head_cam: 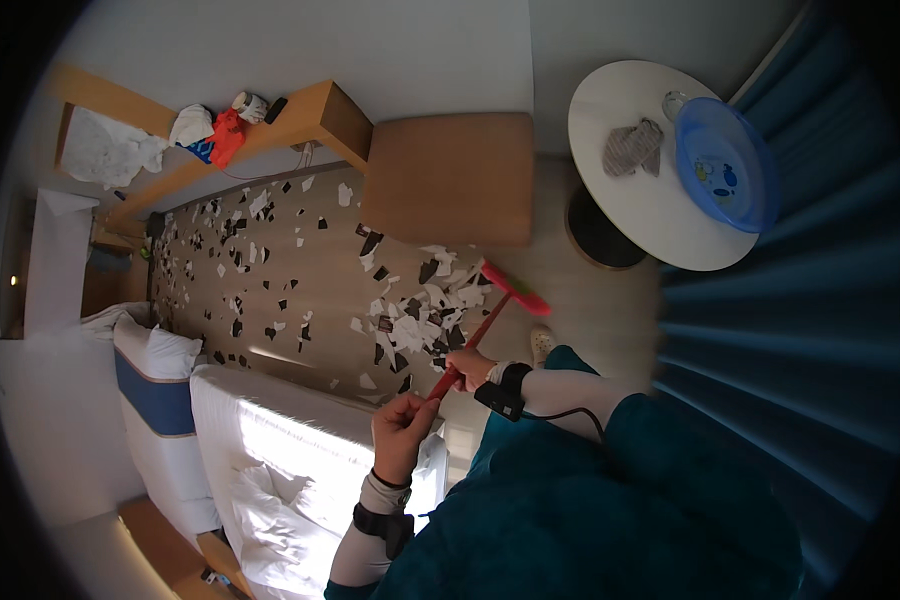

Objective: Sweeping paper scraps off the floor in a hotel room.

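Note:
A red broom handle (487, 326) runs diagonally between my two hands and ends in a red and green broom head (517, 289) on the floor. My left hand (403, 431) grips the handle at its upper end. Further down the stick, my right hand (471, 367) is closed around it. Beside the broom head, on its left, lies a pile of torn white and black scraps (416, 330). More scraps (236, 225) are scattered across the wood-look floor (315, 259). Bands with small black devices are strapped on both wrists.
A brown upholstered bench (450, 180) stands against the wall. On the round white table (607, 97) are a blue plastic basin (724, 165), a grey cloth (631, 148) and a glass (675, 105). Blue curtains (780, 322) hang right. A white bed (292, 427) borders the floor; a wooden shelf (292, 116) holds bags.

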`<action>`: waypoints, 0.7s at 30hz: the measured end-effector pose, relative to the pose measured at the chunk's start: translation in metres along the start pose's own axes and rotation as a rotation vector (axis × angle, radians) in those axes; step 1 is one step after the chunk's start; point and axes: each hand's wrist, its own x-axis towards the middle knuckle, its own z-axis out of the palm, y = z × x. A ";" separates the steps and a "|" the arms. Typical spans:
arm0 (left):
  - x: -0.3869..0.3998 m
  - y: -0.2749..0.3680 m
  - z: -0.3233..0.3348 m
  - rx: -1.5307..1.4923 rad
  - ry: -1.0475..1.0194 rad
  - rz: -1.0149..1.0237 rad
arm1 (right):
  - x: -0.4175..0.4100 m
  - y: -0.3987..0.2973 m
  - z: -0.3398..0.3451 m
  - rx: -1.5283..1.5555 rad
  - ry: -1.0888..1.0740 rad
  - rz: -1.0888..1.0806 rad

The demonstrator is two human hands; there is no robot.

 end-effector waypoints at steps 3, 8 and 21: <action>0.009 0.038 0.016 0.054 0.003 0.034 | -0.025 -0.032 0.031 0.029 -0.048 0.066; 0.021 0.066 0.035 0.074 -0.055 0.136 | -0.057 -0.073 0.033 0.038 -0.053 -0.016; 0.069 0.049 0.041 0.083 0.191 0.109 | 0.101 -0.059 0.027 -0.472 -0.152 -0.530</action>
